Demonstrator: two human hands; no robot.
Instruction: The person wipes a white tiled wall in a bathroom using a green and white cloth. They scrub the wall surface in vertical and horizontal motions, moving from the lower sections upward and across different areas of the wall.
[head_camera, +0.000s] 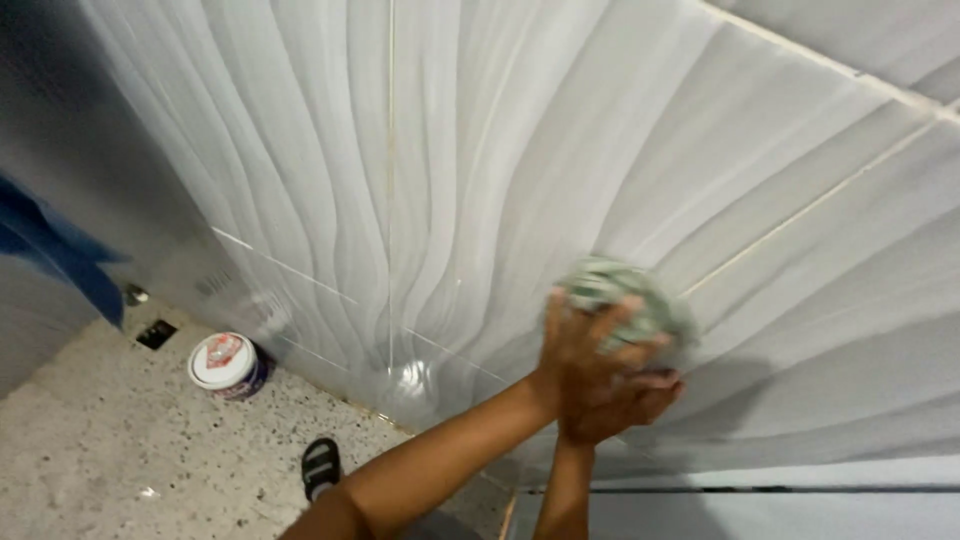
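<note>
A crumpled pale green and white cloth (612, 283) is pressed against the glossy grey wavy-pattern wall tiles (420, 170). My left hand (582, 345) reaches in from the lower left, its fingers spread over the cloth's lower part. Just beneath it, my right hand (628, 402) comes up from the bottom edge and cups the cloth from below. Both hands overlap and grip the cloth together against the wall.
On the speckled floor (100, 440) by the wall's foot stands a small white tub with a red-marked lid (224, 362). A black sandal (321, 466) lies nearer me. A dark floor drain (156, 334) and blue fabric (55, 255) sit at the left.
</note>
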